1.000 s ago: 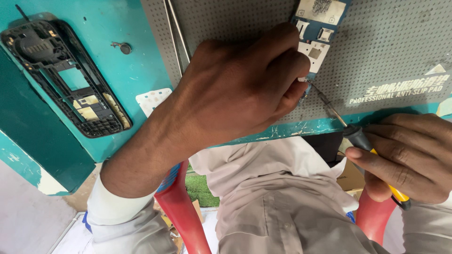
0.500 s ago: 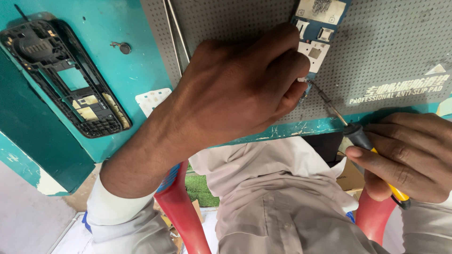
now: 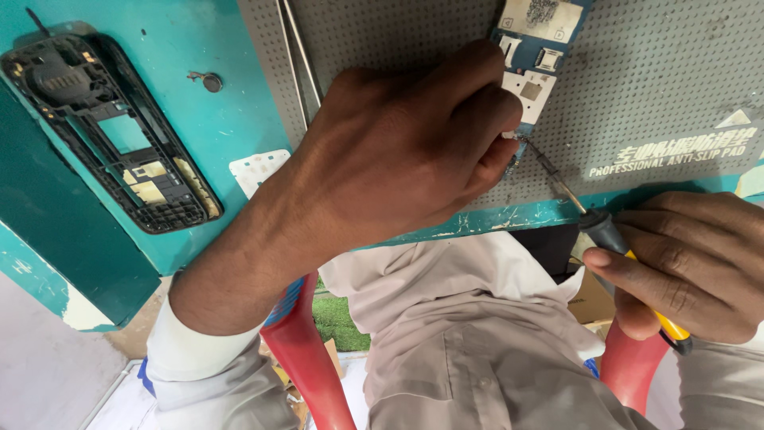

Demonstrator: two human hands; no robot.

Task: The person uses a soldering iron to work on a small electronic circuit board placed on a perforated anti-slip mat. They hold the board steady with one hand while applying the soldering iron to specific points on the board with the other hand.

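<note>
A blue phone circuit board lies on a grey perforated mat. My left hand covers the board's near end, fingers curled and pinching it against the mat. What lies under the fingers is hidden. My right hand grips a thin tool with a black and yellow handle. Its metal shaft runs up to the board's near edge, and the tip meets the board right beside my left fingertips.
A black phone housing frame lies on the teal table at the left. Thin metal tweezers rest along the mat's left edge. A small round screw and a white sticker are nearby. Red chair legs show below.
</note>
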